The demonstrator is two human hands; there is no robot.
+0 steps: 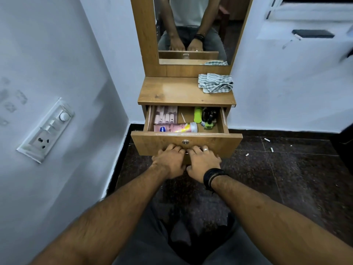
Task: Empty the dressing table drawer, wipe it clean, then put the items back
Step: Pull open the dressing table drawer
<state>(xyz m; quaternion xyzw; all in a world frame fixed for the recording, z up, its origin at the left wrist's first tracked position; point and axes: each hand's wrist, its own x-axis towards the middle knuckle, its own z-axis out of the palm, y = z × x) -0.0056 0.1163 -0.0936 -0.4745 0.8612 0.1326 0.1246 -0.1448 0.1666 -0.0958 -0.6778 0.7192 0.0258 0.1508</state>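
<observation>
The wooden drawer (215, 143) of the dressing table stands pulled partly out. Inside lie a pink packet (165, 115) at the back left, a pink tube (174, 128) along the front, a lime-green item (198, 114) and several small dark bottles (209, 117) at the right. My left hand (170, 161) and my right hand (203, 161) sit side by side on the drawer front just below its keyhole, fingers curled over the handle, which they hide. A striped grey cloth (215, 83) lies crumpled on the right of the tabletop (172, 92).
A mirror (193, 25) in a wooden frame rises behind the tabletop. A white wall with a switchboard (46, 131) stands close on the left, another white wall on the right. The dark tiled floor (286, 169) holds a few small white scraps. My knees are at the bottom.
</observation>
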